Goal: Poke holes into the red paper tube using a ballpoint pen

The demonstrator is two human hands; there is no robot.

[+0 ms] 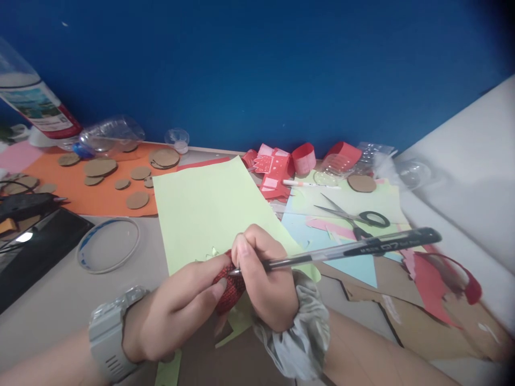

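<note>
Blue wall (257, 69) rises behind a grey counter (149, 253). At left, cardboard discs (100, 166) lie on orange paper (90, 201), beyond a pale ring (82, 253). Centrally, the left hand (187, 300) pinches a red, black-patterned piece (230, 297) before pale green paper (203, 209); the right hand (267, 279) grips a gel pen (330, 255), its tip at the piece. Open scissors (351, 216) lie farther right on coloured sheets (354, 266).

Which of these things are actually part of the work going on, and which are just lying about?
In hand:
pen, gripped by the right hand
red patterned piece, pinched by the left hand
green sheet, partly under the hands, perhaps in use

Lying about, apparently:
scissors
cardboard discs
ring
large bottle
</note>
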